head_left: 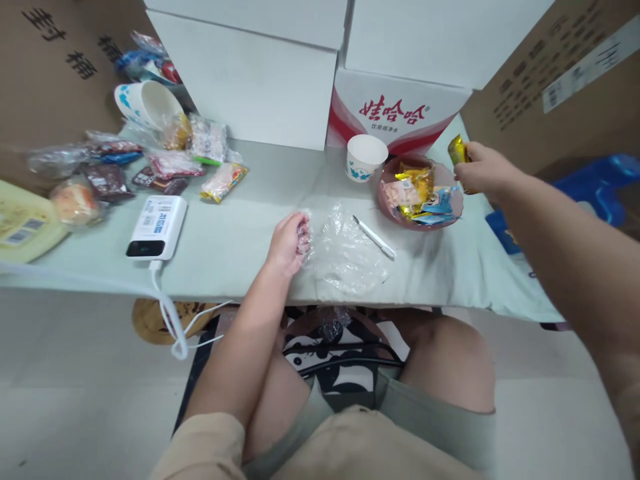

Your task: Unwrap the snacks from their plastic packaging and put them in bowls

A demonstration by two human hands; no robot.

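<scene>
- Fingers of your right hand (475, 168) pinch a gold packet (457, 151) beside the pink bowl (390, 208).
- Your left hand (291, 243) is curled tight on clear plastic (345, 260) on the table (275, 180).
- Next to the plastic lies a pen (375, 239); a paper cup (367, 160) stands near the bowl.

Gold packet (456, 149): small, glossy, slightly tilted, pinched in the right hand's fingers (466, 171) beside the right rim of the pink bowl (443, 175) | Clear plastic bag (347, 260): see-through, crumpled, spread loosely on the bench (280, 175), its left end bunched in the left hand's fingers (302, 233)
</scene>
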